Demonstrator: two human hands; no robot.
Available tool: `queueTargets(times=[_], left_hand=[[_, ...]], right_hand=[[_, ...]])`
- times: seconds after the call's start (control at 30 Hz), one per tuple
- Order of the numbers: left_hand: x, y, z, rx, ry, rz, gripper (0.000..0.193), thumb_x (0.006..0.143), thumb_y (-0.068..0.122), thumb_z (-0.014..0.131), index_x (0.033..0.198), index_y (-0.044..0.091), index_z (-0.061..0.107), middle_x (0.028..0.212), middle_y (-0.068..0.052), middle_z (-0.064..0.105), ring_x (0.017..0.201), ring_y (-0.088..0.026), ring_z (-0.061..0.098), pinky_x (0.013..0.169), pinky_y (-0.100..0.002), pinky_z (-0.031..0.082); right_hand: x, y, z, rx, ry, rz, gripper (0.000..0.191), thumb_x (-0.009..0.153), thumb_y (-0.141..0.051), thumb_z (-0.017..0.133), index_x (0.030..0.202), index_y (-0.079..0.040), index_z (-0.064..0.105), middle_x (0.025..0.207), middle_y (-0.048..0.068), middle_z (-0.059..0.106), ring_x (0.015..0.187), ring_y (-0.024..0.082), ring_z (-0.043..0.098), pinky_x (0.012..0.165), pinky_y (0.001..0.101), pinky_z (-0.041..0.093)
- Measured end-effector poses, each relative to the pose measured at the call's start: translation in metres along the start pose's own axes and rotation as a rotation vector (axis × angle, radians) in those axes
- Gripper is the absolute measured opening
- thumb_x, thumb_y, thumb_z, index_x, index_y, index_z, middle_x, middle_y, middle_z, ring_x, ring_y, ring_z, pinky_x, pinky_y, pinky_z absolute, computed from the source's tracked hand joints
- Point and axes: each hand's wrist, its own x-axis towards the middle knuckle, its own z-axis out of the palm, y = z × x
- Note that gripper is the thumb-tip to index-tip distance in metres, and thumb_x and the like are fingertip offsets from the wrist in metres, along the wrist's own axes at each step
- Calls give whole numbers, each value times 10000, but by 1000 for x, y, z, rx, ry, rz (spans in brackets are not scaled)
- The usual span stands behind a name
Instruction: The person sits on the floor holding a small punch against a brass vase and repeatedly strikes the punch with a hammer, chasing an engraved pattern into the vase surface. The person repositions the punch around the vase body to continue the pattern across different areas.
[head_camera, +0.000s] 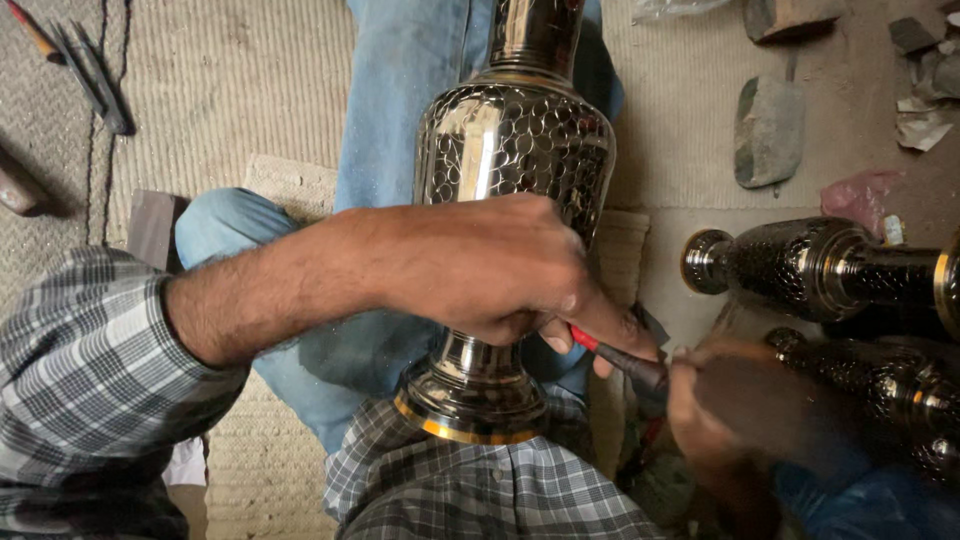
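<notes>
Item: engraved metal vase (512, 150), polished silver tone with a scale-like pattern on the belly, a plain neck and a gold-rimmed foot. It lies along the person's lap over blue jeans (400, 110), foot toward the checked shirt (90, 360), neck pointing away.

Left hand (490, 265): draped over the lower belly of the vase. Fingers (610, 325) curled down and closed about a slim tool (625, 362) with a red shaft and a dark head, the tool emerging just below the fingertips, beside the vase's stem.

Right hand (715, 405): blurred, just right of the left fingertips, touching or nearly touching the dark head of the tool. Whether its fingers are closed on anything cannot be told.

Nearby: two dark patterned vases (830, 270) lying well right of the fingers; a grey stone (768, 130) beyond them on the floor; thin metal tools (85, 70) far left on the woven mat (230, 90).

Handling note: judged from the pose, good work here needs the vase pinned firmly by the left palm so it cannot roll on the lap, the tool tip held steady and close to the fingertips, and short controlled strokes kept clear of the polished bands.
</notes>
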Motion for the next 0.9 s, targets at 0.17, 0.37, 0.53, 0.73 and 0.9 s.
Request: queueTargets(times=[0.17,0.37,0.53,0.73,0.9], left_hand=[[-13,2,10,-4,165,-33,623,814,-84,626,1382,170,652,831,-30,779,530,-117,684,463,-279,470],[-34,7,40,94,516,-87,546,951,-113,563,1421,153,639,1231,-51,777,824,-92,770,539,-190,543],[-41,17,61,81,774,-216,432,995,-9,665,1399,141,639,1144,-17,799,711,-92,720,581,-234,551],[-43,37,69,73,960,-330,432,929,15,791,1339,74,669,986,-69,782,681,-147,673,606,-288,513],[-41,44,65,55,1004,-365,385,916,-17,782,1283,22,670,937,-89,755,749,-183,710,670,-307,542]], right_hand=[[17,-3,-3,103,-40,50,147,785,-81,722,874,-53,609,874,95,628,820,232,629,823,337,542],[21,6,-30,-40,-75,70,259,788,-57,769,1010,-46,636,936,97,662,873,184,650,905,324,530],[48,33,-65,-162,-303,99,271,775,-82,796,1022,-38,691,889,116,669,823,208,656,812,376,562],[99,12,-72,-456,-626,366,149,980,-125,747,1086,-66,662,918,136,671,800,232,697,782,365,583],[145,-42,-86,-88,-498,-258,663,799,-60,731,1414,-10,490,1095,195,690,942,234,737,784,356,603]])
